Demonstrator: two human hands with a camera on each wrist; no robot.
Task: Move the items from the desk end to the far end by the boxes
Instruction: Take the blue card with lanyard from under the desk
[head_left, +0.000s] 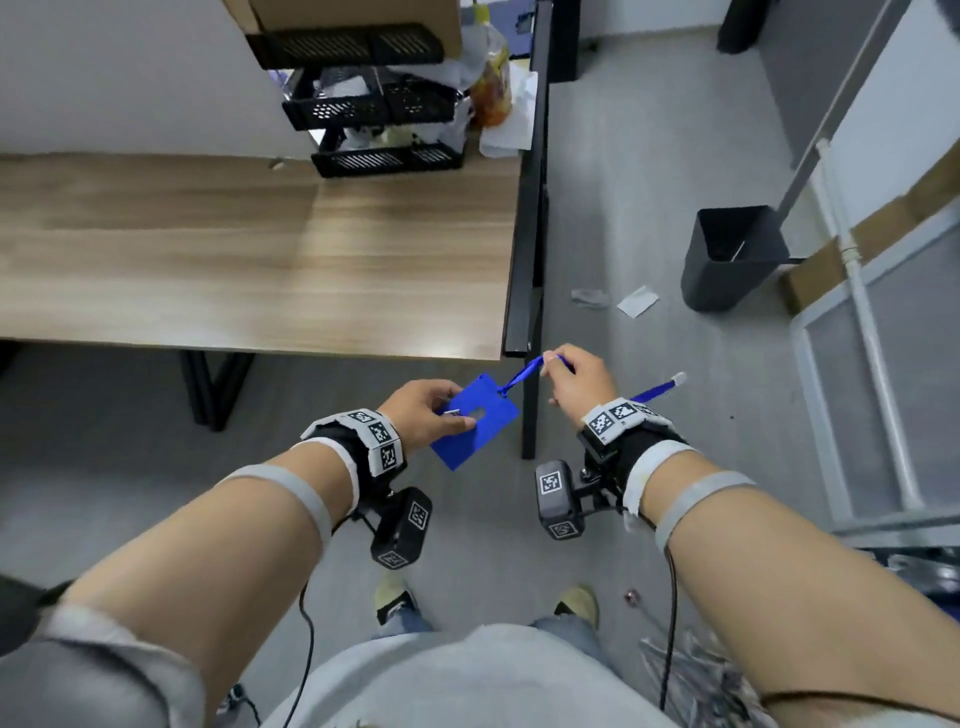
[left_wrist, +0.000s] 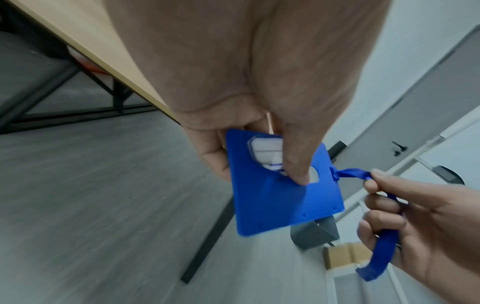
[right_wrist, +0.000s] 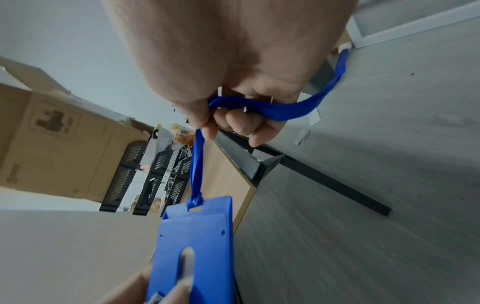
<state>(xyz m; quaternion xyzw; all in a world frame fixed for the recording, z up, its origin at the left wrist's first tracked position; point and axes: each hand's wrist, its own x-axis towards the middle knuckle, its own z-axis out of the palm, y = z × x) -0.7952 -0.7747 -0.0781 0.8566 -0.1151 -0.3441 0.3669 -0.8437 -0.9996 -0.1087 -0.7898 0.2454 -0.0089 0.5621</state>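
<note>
Wooden bench (head_left: 260, 249) fills the upper left of the head view. Below its near corner, left hand (head_left: 423, 410) pinches the blue badge holder (head_left: 475, 421) at centre frame; right hand (head_left: 576, 379) curls round its lanyard (head_left: 524, 375). Card inside is blurred, unreadable.

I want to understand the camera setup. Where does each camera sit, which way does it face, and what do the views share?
Head: on the head, looking down at the desk, floor, both forearms and the left hand.
Left wrist: along the left palm to the badge holder; the right hand shows.
Right wrist: along the right palm to the lanyard, toward the boxes; left fingertips show.
All three share the holder and lanyard.
</note>
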